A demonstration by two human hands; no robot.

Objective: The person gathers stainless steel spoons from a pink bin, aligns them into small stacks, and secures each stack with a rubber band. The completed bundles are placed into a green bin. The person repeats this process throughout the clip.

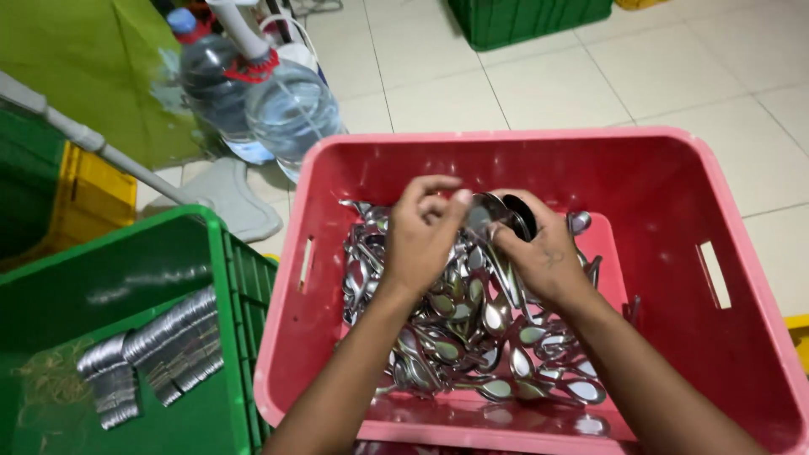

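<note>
A pink plastic crate holds a heap of shiny metal spoons. Both my hands are inside it, above the heap. My right hand grips a nested stack of spoons, bowls pointing up and away. My left hand has its fingers curled, with the fingertips touching the top of that same stack.
A green crate at the left holds neat rows of stacked spoons. Two large clear water bottles stand on the tiled floor behind, next to a grey pipe, a yellow crate and another green crate.
</note>
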